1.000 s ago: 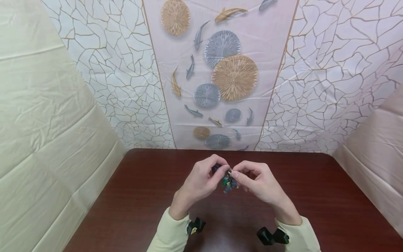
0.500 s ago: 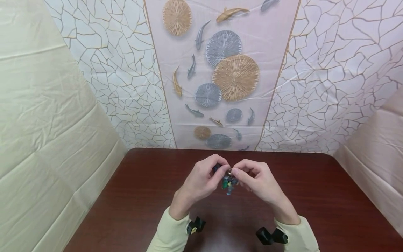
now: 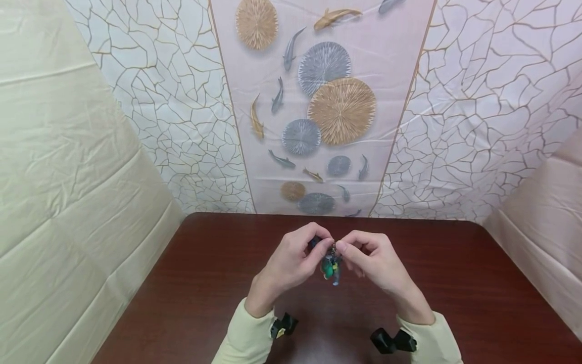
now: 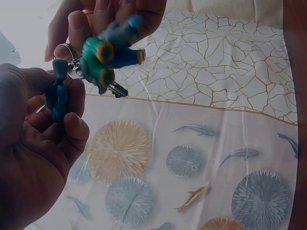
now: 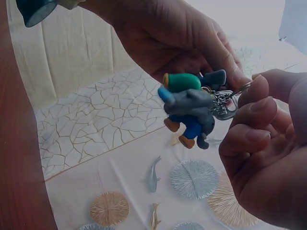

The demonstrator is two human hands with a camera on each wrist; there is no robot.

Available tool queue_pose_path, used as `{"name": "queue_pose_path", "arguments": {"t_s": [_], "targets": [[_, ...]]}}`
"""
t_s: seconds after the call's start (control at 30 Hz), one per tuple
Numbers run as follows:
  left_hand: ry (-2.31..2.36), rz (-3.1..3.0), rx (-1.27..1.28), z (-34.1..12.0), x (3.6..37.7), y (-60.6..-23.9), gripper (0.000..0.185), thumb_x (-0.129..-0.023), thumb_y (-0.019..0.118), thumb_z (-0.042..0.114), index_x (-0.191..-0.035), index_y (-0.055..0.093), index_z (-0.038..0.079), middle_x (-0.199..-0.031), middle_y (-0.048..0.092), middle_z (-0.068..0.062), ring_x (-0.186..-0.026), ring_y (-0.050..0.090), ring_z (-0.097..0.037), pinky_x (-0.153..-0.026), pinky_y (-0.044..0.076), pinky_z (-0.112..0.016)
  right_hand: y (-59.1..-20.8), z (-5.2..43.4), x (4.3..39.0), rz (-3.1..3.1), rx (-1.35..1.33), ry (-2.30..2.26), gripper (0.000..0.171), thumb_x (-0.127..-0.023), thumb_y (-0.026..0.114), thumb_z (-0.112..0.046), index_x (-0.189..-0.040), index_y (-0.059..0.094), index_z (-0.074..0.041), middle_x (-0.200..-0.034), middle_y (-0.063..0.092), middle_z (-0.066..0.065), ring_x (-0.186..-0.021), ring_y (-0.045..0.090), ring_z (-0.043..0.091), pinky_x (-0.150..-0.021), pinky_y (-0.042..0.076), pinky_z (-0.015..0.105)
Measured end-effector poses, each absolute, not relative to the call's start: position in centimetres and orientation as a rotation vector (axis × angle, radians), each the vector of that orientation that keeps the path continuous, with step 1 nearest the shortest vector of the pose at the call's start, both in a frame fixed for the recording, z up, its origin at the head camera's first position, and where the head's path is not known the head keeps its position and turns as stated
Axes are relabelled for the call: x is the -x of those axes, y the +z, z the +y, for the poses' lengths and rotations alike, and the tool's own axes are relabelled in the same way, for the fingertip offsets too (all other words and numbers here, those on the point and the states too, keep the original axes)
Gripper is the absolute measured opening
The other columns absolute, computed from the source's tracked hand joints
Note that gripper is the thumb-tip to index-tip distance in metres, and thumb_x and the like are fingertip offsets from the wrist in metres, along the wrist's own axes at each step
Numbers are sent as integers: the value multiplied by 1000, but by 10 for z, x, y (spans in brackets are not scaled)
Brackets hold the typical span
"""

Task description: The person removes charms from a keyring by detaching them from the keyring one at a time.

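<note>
Hands: both raised above the dark wooden table (image 3: 204, 283), fingertips meeting at the middle.
Left hand (image 3: 291, 263): fingers curled round a small dark blue figure (image 4: 59, 96), thumb and forefinger pinching at the metal key ring (image 4: 64, 50).
Right hand (image 3: 377, 265): thumb and forefinger pinched on the same ring from the other side.
Charms (image 5: 189, 108): a cluster of small green, grey and blue figures hanging from the ring between the two hands, clear of the table; how many is hard to tell.
Backdrop (image 3: 327, 101): cloth printed with fish and round fan shapes.
</note>
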State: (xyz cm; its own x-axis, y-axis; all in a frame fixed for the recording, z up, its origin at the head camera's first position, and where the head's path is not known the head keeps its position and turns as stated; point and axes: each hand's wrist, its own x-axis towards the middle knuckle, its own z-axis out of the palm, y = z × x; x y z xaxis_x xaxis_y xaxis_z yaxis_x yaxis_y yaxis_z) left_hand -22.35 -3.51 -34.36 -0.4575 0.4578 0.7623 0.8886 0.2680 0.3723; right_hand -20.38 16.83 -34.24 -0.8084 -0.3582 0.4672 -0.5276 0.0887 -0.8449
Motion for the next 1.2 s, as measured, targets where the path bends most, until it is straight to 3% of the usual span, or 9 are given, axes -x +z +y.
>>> {"name": "queue_pose_path", "arguments": {"t_s": [0.33, 0.8, 1.2], "targets": [[-1153, -2077, 1186, -34, 227, -347, 6, -95, 64, 13, -99, 61, 11, -81, 65, 1, -64, 50, -3, -57, 41, -9, -341, 169, 203, -2212, -898, 1826, 12, -95, 58, 0, -90, 65, -7, -58, 50, 2, -43, 42, 15, -36, 35, 28], [-1186, -2069, 1193, -34, 227, -346, 5, -95, 63, 12, -99, 60, 10, -81, 65, 0, -59, 48, -4, -53, 39, -10, -341, 167, 204, -2131, -928, 1889, 17, -97, 53, 0, -85, 63, -5, -58, 55, 1, -40, 42, 19, -35, 33, 34], [-1182, -2067, 1187, -30, 228, -348, 3, -97, 61, 14, -97, 61, 11, -81, 65, 2, -61, 49, -4, -56, 40, -9, -342, 168, 206, -2174, -920, 1952, 17, -98, 53, -2, -83, 63, -4, -53, 47, 2, -40, 37, 17, -34, 30, 27]]}}
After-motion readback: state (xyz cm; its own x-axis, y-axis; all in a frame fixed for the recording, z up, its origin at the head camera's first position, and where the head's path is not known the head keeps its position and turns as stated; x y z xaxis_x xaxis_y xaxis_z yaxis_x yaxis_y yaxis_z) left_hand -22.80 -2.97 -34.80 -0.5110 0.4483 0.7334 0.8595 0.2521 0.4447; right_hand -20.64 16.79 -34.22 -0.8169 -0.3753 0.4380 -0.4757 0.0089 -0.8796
